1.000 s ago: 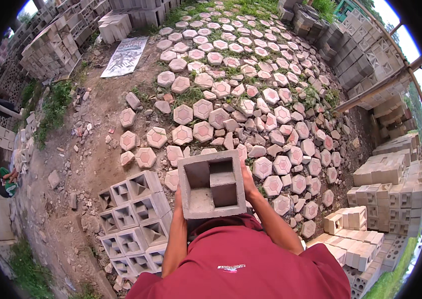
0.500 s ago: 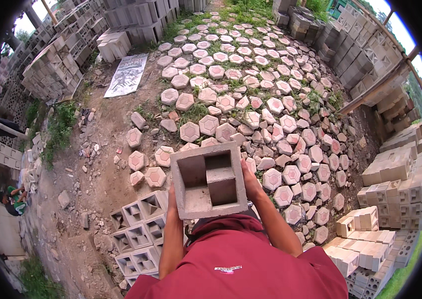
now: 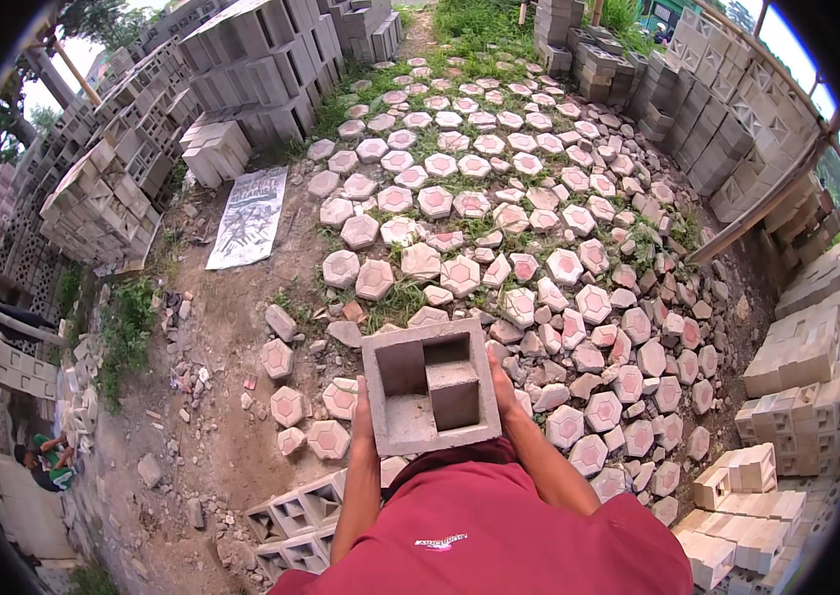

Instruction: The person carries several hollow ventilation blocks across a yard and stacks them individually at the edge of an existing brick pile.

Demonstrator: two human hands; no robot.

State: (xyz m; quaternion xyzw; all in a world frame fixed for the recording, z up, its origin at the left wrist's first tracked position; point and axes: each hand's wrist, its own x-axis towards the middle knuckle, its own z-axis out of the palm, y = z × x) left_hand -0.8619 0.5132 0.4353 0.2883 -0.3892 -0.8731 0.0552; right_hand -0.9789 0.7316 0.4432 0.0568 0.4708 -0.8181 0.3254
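Observation:
A square grey concrete vent block (image 3: 452, 374) is held up in front of my body, its stepped hollow facing up. My left hand (image 3: 362, 409) presses against the block's left side, and my right hand (image 3: 502, 385) against its right side. Both hands are partly hidden by the block, so most fingertips do not show. Below and to the left of my left forearm sits a group of similar pale vent blocks (image 3: 303, 508) with angular openings.
Hexagonal pavers (image 3: 460, 276) with reddish centres cover the ground ahead, among rubble and grass. A printed sheet (image 3: 247, 220) lies on bare dirt. Stacked blocks (image 3: 253, 59) line both sides. A wooden pole (image 3: 752, 216) slants at right. Far left, a person in green (image 3: 55, 461) sits low.
The view has tilted up and shifted, so more of the far yard shows and the vent block sits lower in the picture. Both hands still hold it.

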